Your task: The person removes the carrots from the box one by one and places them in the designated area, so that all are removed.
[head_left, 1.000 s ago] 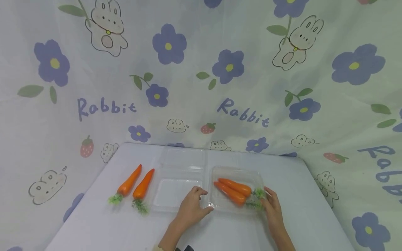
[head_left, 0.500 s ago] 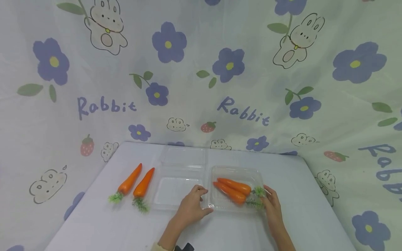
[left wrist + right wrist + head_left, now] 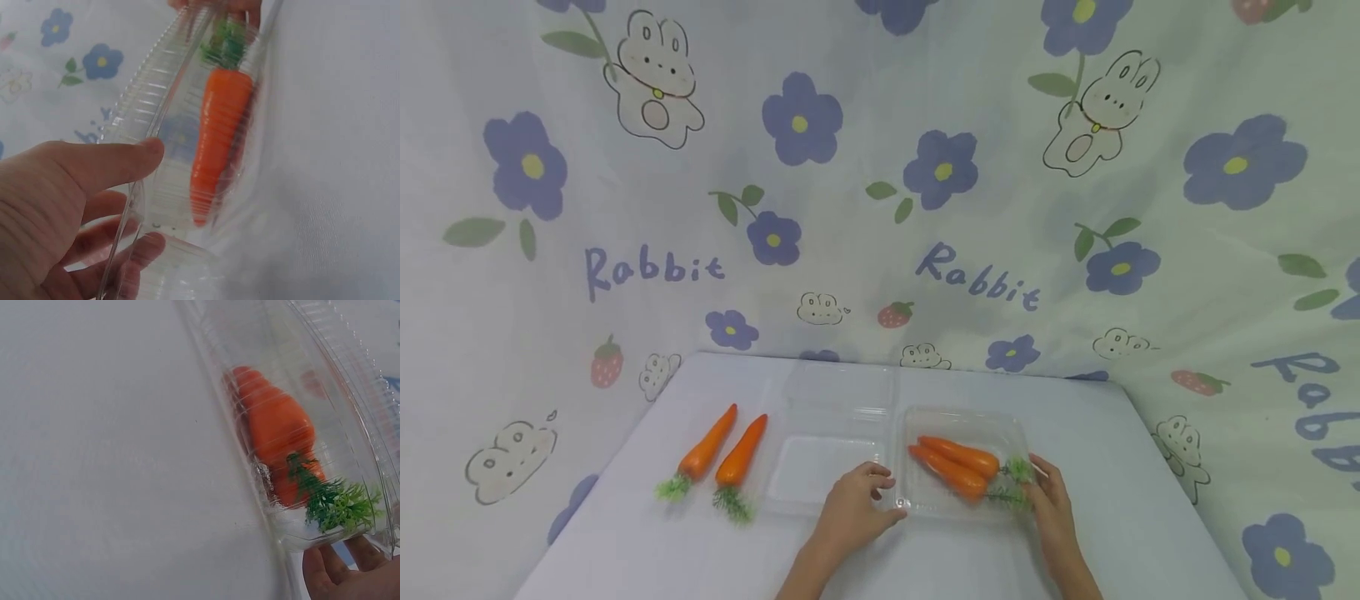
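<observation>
A clear plastic box [image 3: 964, 417] stands on the table in front of me with two orange carrots [image 3: 957, 473] inside, green leaf tops toward the right. My left hand [image 3: 856, 510] grips the box's left edge; in the left wrist view its thumb [image 3: 128, 164] lies at the rim and its fingers show through the plastic. On the opposite end, my right hand [image 3: 1051, 510] holds the box, its fingers [image 3: 320, 574] bent against the end wall close to the leaves. Ribbed side walls partly blur the carrots in both wrist views.
Left of the held box lies another clear plastic container [image 3: 827, 471], with a clear flat part [image 3: 838, 387] behind it. Farther left, two loose carrots [image 3: 709, 446] lie on the white table [image 3: 700, 550]. A rabbit-and-flower patterned cloth [image 3: 850, 192] hangs around the back and sides.
The head view has shifted slightly, so the scene sits lower in it. Both hands keep their places on the box, and the carrots have not moved.
</observation>
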Action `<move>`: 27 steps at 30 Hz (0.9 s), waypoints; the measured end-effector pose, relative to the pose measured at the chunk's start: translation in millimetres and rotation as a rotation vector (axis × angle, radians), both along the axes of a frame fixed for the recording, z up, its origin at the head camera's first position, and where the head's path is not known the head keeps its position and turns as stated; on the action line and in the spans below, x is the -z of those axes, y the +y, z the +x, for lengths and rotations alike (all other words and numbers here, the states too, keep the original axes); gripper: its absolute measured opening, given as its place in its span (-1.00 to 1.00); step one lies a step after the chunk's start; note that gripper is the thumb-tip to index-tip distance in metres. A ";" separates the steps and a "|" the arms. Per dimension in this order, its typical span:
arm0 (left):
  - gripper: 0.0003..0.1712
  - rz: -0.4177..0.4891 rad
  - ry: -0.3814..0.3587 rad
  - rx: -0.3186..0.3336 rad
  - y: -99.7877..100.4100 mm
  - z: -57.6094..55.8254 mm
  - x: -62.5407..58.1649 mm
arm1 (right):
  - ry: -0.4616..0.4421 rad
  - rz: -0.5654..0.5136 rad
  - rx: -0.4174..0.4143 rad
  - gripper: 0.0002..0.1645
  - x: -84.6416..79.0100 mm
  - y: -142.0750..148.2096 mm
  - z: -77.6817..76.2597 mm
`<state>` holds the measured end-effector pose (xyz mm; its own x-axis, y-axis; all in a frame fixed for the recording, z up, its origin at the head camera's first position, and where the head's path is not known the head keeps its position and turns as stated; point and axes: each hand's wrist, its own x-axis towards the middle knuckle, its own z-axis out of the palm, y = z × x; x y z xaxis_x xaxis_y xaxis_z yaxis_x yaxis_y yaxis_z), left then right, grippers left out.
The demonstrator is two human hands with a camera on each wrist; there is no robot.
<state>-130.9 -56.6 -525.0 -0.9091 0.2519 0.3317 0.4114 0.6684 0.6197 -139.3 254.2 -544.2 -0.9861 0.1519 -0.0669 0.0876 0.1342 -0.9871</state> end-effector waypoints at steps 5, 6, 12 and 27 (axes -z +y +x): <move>-0.51 0.029 -0.032 0.002 2.3 -1.6 -0.7 | 0.005 -0.004 0.014 -0.36 -0.3 1.7 0.4; -0.52 0.025 -0.045 0.004 2.0 -1.1 0.1 | 0.000 -0.007 0.015 -0.37 -0.2 1.4 1.5; -0.59 -0.021 -0.058 0.027 1.4 -0.6 1.9 | 0.025 -0.030 0.007 -0.39 -1.1 -1.6 5.2; -0.65 0.073 -0.047 0.063 -4.6 -2.2 2.3 | -0.016 0.004 -0.001 -0.36 0.9 2.2 2.3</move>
<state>-133.1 -61.3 -527.3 -0.9069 0.2863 0.3090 0.4211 0.5945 0.6850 -137.0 256.4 -545.1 -0.9851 0.1509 -0.0820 0.1031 0.1379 -0.9851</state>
